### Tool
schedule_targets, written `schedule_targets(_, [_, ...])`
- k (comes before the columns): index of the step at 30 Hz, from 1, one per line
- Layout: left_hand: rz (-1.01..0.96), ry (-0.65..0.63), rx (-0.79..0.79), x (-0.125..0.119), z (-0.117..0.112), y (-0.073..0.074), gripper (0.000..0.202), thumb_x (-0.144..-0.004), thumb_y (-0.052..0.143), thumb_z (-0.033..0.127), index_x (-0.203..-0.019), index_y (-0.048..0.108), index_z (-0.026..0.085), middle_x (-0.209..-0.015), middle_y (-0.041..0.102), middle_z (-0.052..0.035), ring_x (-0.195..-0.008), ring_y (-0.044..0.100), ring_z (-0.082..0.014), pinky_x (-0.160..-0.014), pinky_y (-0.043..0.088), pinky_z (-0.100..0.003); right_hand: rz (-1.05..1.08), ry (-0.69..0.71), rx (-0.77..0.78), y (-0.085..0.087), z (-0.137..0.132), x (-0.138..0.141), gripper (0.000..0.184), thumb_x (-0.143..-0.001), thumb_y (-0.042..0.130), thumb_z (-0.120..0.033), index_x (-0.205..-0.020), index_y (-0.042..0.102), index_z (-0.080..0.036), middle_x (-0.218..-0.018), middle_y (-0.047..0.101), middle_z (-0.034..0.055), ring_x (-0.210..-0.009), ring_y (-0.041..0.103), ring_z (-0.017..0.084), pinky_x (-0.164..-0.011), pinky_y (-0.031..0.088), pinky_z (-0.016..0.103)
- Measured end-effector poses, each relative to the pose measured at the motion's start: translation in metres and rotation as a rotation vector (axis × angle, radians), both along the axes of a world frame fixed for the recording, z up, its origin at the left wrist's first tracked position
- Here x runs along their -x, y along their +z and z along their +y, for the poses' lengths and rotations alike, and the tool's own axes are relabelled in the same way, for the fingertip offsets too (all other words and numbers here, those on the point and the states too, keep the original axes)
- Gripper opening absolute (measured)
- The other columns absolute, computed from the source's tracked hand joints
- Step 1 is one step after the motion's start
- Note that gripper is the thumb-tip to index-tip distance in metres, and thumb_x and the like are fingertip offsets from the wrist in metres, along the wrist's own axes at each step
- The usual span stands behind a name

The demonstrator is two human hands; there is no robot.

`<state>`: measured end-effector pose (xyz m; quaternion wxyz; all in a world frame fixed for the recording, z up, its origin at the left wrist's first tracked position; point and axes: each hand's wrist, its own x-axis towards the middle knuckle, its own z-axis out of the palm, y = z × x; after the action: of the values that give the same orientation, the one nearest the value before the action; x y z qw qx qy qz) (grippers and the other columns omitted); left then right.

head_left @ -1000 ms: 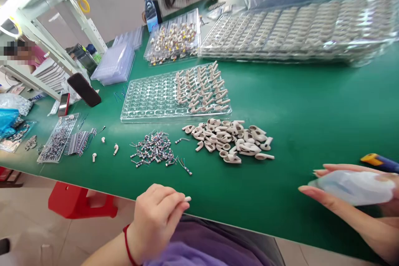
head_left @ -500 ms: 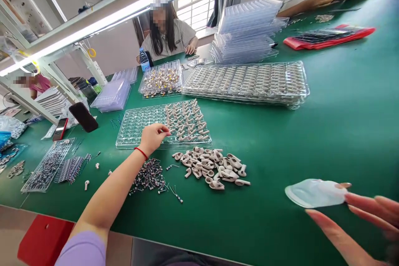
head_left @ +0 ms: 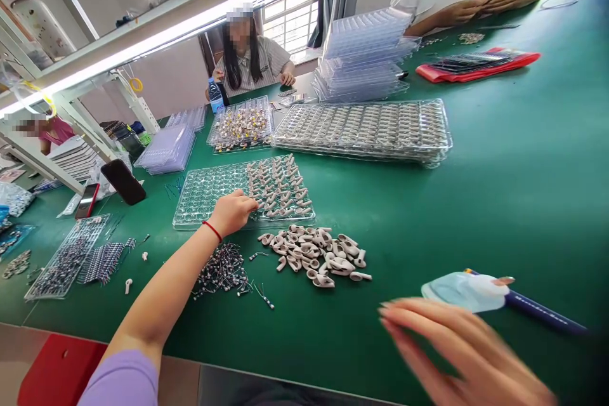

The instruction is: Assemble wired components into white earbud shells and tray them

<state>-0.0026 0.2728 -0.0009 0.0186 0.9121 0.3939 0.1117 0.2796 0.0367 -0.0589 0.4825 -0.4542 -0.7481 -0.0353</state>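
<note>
The left hand is pinching over the clear tray; what it is gripping, I cannot tell. Dragging knuckles could soon be dislodging seated shells. The right hand is hovering, fingers released.

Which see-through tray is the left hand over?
The tray just behind the pile of loose shells, under the left hand. Its pale parts fill only the right side; the long tray farther back is filled across.
</note>
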Motion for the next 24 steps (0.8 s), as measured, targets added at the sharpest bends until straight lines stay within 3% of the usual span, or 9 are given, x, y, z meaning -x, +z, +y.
schedule_targets(2, [0.001, -0.018, -0.012, 0.000, -0.005, 0.006, 0.020, -0.087, 0.058, 0.009, -0.087, 0.073, 0.022, -0.093, 0.073, -0.0046, -0.092, 0.060, -0.0188, -0.074, 0.048, -0.027, -0.236, 0.140, 0.058, 0.018, 0.032, 0.028, 0.020, -0.096, 0.048, -0.014, -0.111, 0.061, -0.017, -0.108, 0.066, 0.0090, -0.098, 0.063, 0.021, -0.085, 0.051, 0.037])
schedule_targets(4, [-0.011, -0.008, -0.029, 0.001, -0.014, 0.012, 0.018, -0.090, 0.057, 0.013, -0.089, 0.073, 0.021, -0.097, 0.072, -0.0060, -0.093, 0.060, -0.0193, -0.077, 0.048, -0.029, -0.330, 0.183, 0.132, 0.029, 0.069, 0.056, 0.024, -0.096, 0.045, -0.010, -0.111, 0.062, -0.017, -0.113, 0.066, 0.0094, -0.103, 0.062, 0.022, -0.089, 0.051, 0.039])
schedule_targets(7, [-0.019, 0.022, -0.028, 0.005, -0.039, 0.016, 0.015, -0.090, 0.059, 0.019, -0.087, 0.073, 0.021, -0.091, 0.070, -0.0056, -0.090, 0.060, -0.0194, -0.076, 0.047, -0.029, -0.435, 0.216, 0.251, 0.033, 0.117, 0.090, 0.022, -0.093, 0.053, -0.011, -0.112, 0.063, -0.017, -0.111, 0.066, 0.0088, -0.099, 0.063, 0.021, -0.088, 0.052, 0.038])
schedule_targets(9, [-0.010, 0.032, 0.000, 0.010, -0.057, 0.016, 0.010, -0.087, 0.065, 0.021, -0.082, 0.074, 0.021, -0.082, 0.069, -0.0036, -0.083, 0.061, -0.0190, -0.073, 0.047, -0.029, -0.493, 0.214, 0.326, 0.033, 0.136, 0.104, 0.018, -0.095, 0.057, -0.022, -0.111, 0.062, -0.016, -0.110, 0.065, 0.0068, -0.098, 0.063, 0.019, -0.087, 0.053, 0.040])
schedule_targets(13, [-0.009, 0.062, 0.069, 0.026, -0.084, 0.013, 0.009, -0.082, 0.071, 0.024, -0.075, 0.075, 0.021, -0.071, 0.067, -0.0020, -0.073, 0.061, -0.0183, -0.073, 0.048, -0.031, -0.582, 0.211, 0.458, 0.034, 0.139, 0.106, 0.023, -0.095, 0.059, -0.032, -0.111, 0.062, -0.016, -0.113, 0.063, 0.0068, -0.098, 0.063, 0.019, -0.084, 0.054, 0.040])
schedule_targets(17, [-0.072, 0.156, 0.100, 0.045, -0.094, 0.007, 0.010, -0.085, 0.066, 0.019, -0.089, 0.075, 0.020, -0.087, 0.069, -0.0055, -0.086, 0.062, -0.0206, -0.080, 0.049, -0.034, -0.605, 0.249, 0.538, 0.043, 0.125, 0.099, 0.021, -0.095, 0.059, -0.032, -0.109, 0.062, -0.016, -0.111, 0.064, 0.0064, -0.097, 0.063, 0.019, -0.084, 0.054, 0.040])
schedule_targets(20, [-0.111, 0.211, 0.134, 0.052, -0.098, 0.003, 0.017, -0.086, 0.063, 0.018, -0.099, 0.074, 0.019, -0.096, 0.068, -0.0074, -0.093, 0.062, -0.0228, -0.086, 0.051, -0.037, -0.587, 0.308, 0.572, 0.047, 0.127, 0.110, 0.022, -0.095, 0.059, -0.031, -0.111, 0.062, -0.016, -0.115, 0.063, 0.0069, -0.102, 0.062, 0.020, -0.088, 0.052, 0.042])
schedule_targets(24, [-0.135, 0.169, 0.237, 0.049, -0.109, 0.001, 0.019, -0.085, 0.062, 0.012, -0.097, 0.075, 0.019, -0.096, 0.069, -0.0066, -0.092, 0.065, -0.0214, -0.087, 0.052, -0.034, -0.551, 0.414, 0.650, 0.041, 0.136, 0.129, 0.025, -0.095, 0.059, -0.032, -0.114, 0.061, -0.016, -0.115, 0.063, 0.0072, -0.098, 0.063, 0.019, -0.085, 0.054, 0.040])
